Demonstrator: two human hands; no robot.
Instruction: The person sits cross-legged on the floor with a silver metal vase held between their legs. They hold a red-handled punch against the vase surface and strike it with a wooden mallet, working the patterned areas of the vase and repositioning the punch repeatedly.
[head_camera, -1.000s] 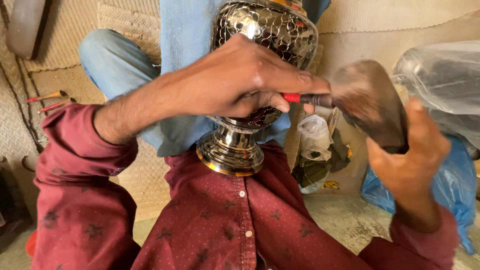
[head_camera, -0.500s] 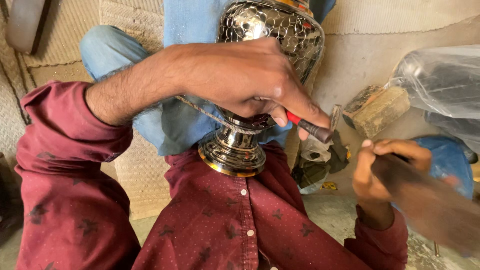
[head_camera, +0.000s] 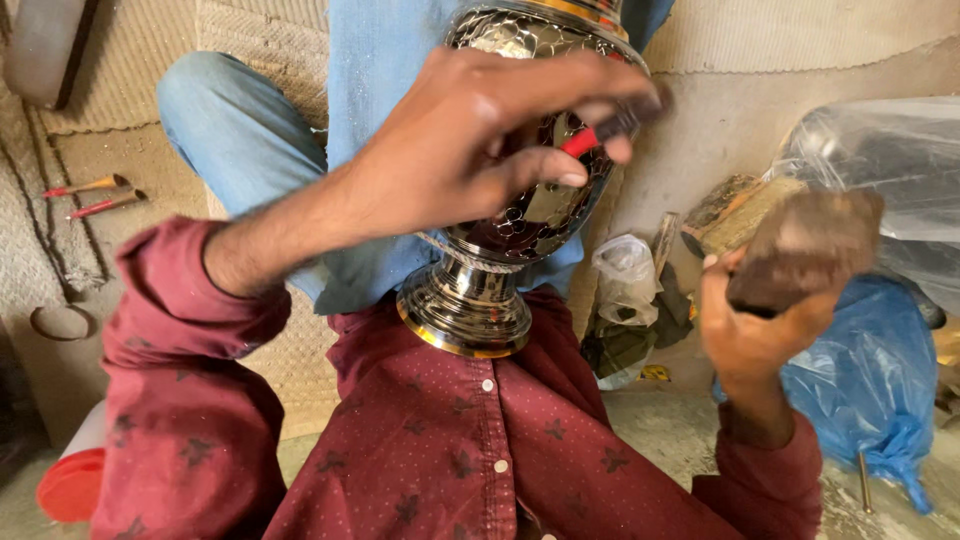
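In the head view, a shiny metal vase (head_camera: 520, 200) is propped upright in the lap, its foot at 6 o'clock against the red shirt (head_camera: 450, 440). A red-handled chisel (head_camera: 600, 135) is pinched in the left hand (head_camera: 470, 150), with its tip set on the vase body at 1 o'clock. A wooden block (head_camera: 800, 250) is gripped by the closed right hand (head_camera: 760, 330), raised at 3 o'clock, apart from the chisel. Much of the body is already covered with an engraved pattern; how much is left cannot be told.

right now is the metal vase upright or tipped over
Upright: the metal vase stands on its gold-rimmed foot on the person's lap, body above the base, with the left hand against it.
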